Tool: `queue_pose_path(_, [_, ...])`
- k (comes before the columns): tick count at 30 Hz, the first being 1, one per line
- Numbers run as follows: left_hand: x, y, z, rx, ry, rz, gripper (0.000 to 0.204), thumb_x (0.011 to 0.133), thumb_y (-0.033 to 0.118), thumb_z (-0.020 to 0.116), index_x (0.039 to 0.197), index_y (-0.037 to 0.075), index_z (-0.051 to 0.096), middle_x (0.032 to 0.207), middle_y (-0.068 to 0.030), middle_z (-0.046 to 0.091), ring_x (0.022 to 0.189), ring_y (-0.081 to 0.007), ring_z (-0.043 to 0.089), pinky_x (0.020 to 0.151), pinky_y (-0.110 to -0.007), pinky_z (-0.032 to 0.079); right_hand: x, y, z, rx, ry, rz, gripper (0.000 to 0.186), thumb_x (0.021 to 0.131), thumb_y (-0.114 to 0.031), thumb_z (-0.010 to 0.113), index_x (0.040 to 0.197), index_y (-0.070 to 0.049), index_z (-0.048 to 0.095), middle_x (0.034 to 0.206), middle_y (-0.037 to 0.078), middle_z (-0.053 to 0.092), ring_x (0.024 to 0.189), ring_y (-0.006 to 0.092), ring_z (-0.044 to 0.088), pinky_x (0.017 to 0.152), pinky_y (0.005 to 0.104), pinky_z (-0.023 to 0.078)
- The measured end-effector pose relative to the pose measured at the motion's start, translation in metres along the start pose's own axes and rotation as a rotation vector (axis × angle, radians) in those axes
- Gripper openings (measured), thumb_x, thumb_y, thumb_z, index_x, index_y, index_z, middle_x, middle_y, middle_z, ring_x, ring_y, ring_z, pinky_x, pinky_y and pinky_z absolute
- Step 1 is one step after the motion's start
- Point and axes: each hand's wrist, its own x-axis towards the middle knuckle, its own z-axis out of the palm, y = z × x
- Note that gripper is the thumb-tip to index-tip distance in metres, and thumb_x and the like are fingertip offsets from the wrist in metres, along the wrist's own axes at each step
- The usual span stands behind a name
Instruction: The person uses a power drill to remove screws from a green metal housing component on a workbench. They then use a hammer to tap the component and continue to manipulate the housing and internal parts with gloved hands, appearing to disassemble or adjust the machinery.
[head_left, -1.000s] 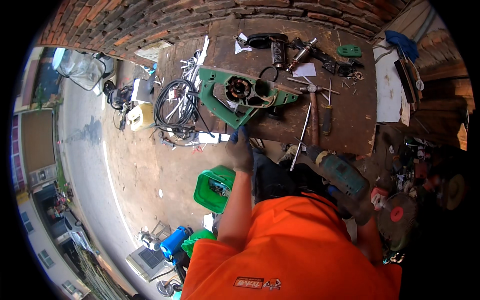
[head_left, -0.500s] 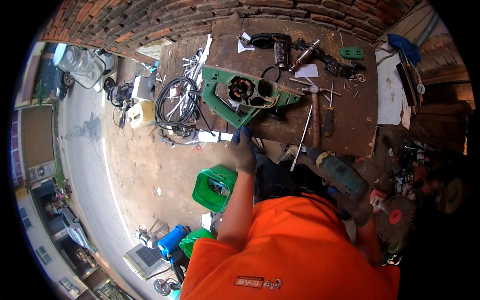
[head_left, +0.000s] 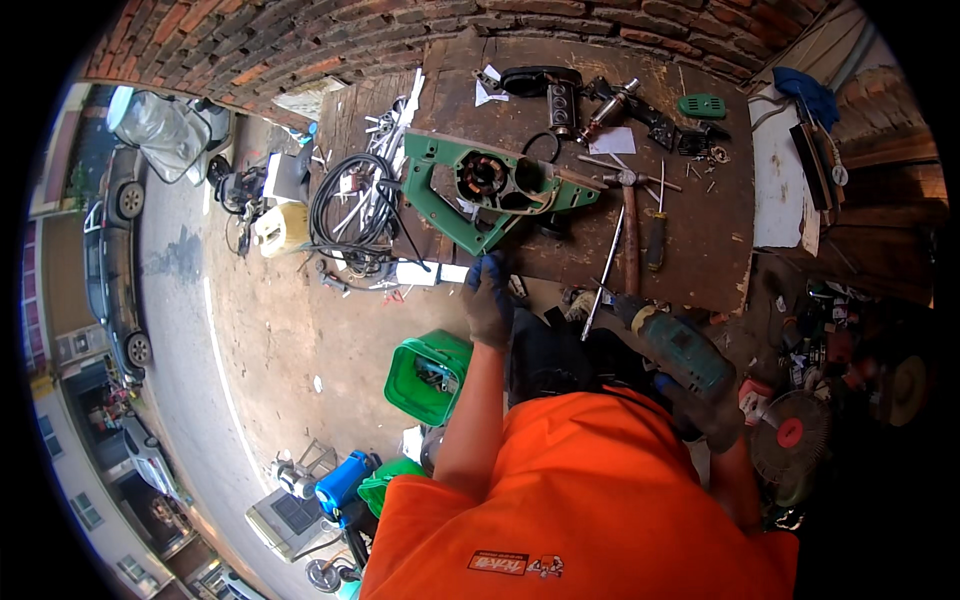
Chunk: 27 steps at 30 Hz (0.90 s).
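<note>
My left hand (head_left: 488,308), in a dark glove with blue fingertips, is at the table's near edge. Its fingers are pressed together by the lower corner of a green power tool housing (head_left: 455,222); whether they pinch anything is hidden. That housing lies on its side, with copper windings showing in its round opening. Lower right, my gloved right hand (head_left: 708,412) is closed on the handle of a teal cordless drill (head_left: 685,350), its nose pointing up and left toward the table. A hammer (head_left: 630,240), a screwdriver (head_left: 657,235) and a long thin rod (head_left: 606,275) lie between the housing and the drill.
On the brown wooden table (head_left: 580,265) are a coiled black cable (head_left: 345,215), a motor armature (head_left: 612,108), a green vented cover (head_left: 703,106) and loose screws. A green bucket (head_left: 420,385) stands on the floor beside my left arm. Tools and discs crowd the right side.
My left hand has shifted slightly right at the housing's corner. The drill has barely moved. A dark car has come into view on the road at far left.
</note>
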Motion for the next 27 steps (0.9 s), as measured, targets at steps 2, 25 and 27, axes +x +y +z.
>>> queue_pose_path(2, [0.001,-0.005,-0.004,0.02,-0.035,0.032,0.032,0.104,0.024,0.056,0.116,-0.005,0.064,0.107,-0.0083,0.068,0.097,-0.0156,0.064,0.09,-0.029,0.052,0.0,0.005,0.0,-0.081,0.018,-0.03,0.067,0.077,-0.001,0.078,0.138,0.0,0.052,0.121,0.013,0.068,0.108,0.0172,0.067,0.095,0.0321,0.052])
queue_pose_path(25, [-0.004,0.011,-0.091,-0.268,-0.204,-0.109,0.032,0.102,0.032,0.055,0.114,0.002,0.06,0.107,-0.0114,0.067,0.101,-0.0269,0.068,0.084,-0.04,0.057,-0.008,0.032,-0.053,-0.241,0.237,-0.228,0.052,0.079,0.001,0.073,0.129,0.002,0.06,0.12,0.009,0.067,0.103,0.0172,0.065,0.09,0.0293,0.051])
queue_pose_path(27, [-0.008,0.013,-0.108,0.079,-0.149,0.005,0.035,0.101,0.032,0.058,0.115,0.001,0.061,0.104,-0.0118,0.067,0.097,-0.0272,0.069,0.081,-0.039,0.058,-0.003,0.034,-0.064,-0.408,0.268,-0.283,0.054,0.082,-0.002,0.073,0.134,0.002,0.056,0.124,0.011,0.064,0.108,0.0195,0.063,0.095,0.031,0.049])
